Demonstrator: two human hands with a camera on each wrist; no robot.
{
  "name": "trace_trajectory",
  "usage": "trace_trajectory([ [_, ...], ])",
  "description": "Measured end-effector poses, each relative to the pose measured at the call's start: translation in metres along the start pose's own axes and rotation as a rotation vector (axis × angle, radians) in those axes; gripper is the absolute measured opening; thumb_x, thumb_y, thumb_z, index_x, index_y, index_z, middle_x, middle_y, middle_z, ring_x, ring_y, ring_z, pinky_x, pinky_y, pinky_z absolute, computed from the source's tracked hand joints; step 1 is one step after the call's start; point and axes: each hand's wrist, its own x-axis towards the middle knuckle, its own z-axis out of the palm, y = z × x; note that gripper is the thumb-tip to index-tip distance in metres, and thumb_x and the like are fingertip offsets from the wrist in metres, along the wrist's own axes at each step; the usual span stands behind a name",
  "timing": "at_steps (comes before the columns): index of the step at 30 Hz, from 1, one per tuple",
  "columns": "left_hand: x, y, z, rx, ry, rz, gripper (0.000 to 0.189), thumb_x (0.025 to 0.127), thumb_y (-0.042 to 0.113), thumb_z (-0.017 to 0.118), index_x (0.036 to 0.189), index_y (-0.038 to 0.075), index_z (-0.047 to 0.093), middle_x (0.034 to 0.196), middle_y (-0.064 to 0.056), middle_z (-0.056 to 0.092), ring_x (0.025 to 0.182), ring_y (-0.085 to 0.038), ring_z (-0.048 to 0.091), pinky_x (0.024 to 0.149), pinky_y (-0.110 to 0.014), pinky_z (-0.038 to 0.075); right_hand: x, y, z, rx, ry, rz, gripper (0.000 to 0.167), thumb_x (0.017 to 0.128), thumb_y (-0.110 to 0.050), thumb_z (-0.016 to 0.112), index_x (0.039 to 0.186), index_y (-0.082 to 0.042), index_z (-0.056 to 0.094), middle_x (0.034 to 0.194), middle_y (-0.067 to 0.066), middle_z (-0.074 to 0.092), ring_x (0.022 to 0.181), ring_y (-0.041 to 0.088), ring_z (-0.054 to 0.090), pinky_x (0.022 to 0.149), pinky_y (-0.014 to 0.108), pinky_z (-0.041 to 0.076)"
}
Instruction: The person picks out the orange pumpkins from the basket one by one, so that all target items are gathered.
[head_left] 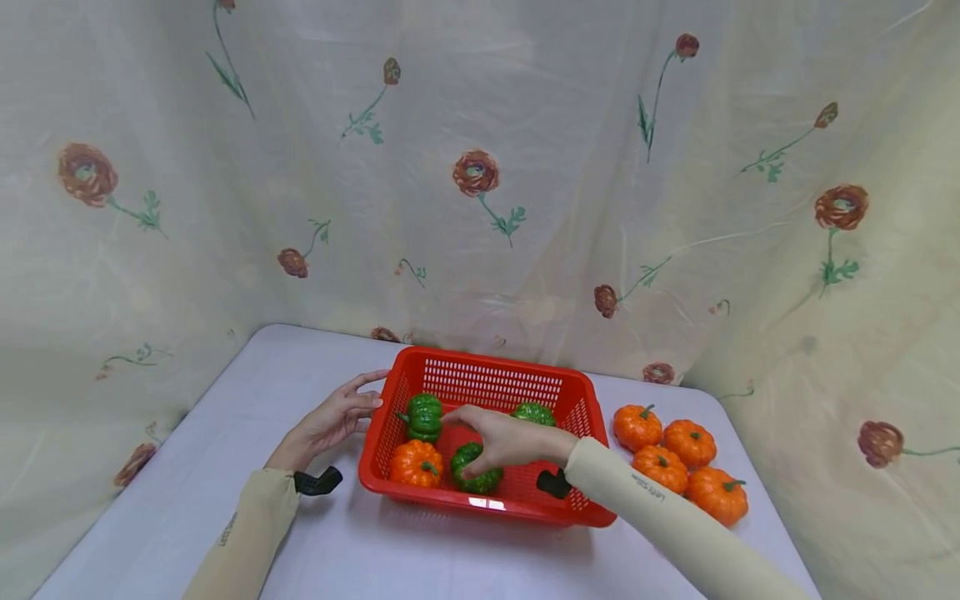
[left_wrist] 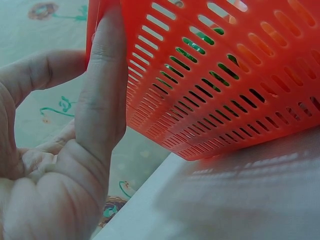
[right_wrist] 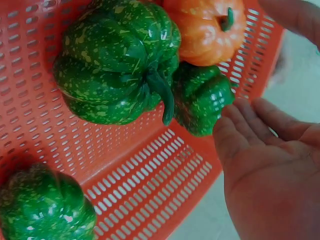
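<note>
My right hand (head_left: 506,437) is over the red plastic basket (head_left: 491,506), its fingers spread and nothing in its grasp. In the right wrist view its fingertips (right_wrist: 235,112) come right up to a small green pumpkin (right_wrist: 202,102). A larger speckled green pumpkin (head_left: 487,482) lies below the thumb, and an orange pumpkin (head_left: 414,463) sits in the front left corner. Another green pumpkin (head_left: 534,412) is at the back, partly hidden by the right hand. My left hand (head_left: 333,425) touches the basket's left side with extended fingers (left_wrist: 102,75).
Several orange pumpkins (head_left: 693,443) stand grouped on the white tabletop (head_left: 307,542), just right of the basket. A flower-patterned curtain (head_left: 525,167) hangs behind the table and along its sides.
</note>
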Motion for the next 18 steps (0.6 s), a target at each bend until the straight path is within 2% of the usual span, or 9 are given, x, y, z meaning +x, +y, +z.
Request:
trace_trajectory([
  [8,-0.001,0.001,-0.001,0.001,0.016,-0.005,0.064,0.095,0.009,0.056,0.152,0.021,0.027,0.127,-0.008,0.050,0.100,-0.018,0.066,0.080,-0.035,0.059,0.021,-0.009,0.007,-0.098,-0.097,-0.043,0.076,0.080,-0.020,0.078,0.144,-0.012,0.038,0.146,0.004,0.043,0.131,0.020,0.044,0.110,0.033,0.040],
  [13,-0.001,0.002,0.000,0.002,0.005,-0.005,0.067,0.095,0.009,0.056,0.153,0.020,0.024,0.129,-0.009,0.050,0.101,-0.018,0.066,0.082,-0.036,0.058,0.032,-0.012,0.010,-0.094,-0.137,-0.018,0.074,0.080,-0.019,0.078,0.143,-0.012,0.039,0.145,0.002,0.044,0.129,0.017,0.046,0.109,0.029,0.041],
  [18,-0.001,0.002,0.000,-0.005,0.002,-0.008,0.065,0.097,0.009,0.053,0.153,0.020,0.024,0.128,-0.007,0.053,0.102,-0.018,0.067,0.081,-0.036,0.059,0.043,-0.011,0.014,-0.102,-0.142,-0.007,0.074,0.080,-0.018,0.078,0.143,-0.010,0.040,0.143,0.002,0.045,0.125,0.016,0.048,0.106,0.028,0.043],
])
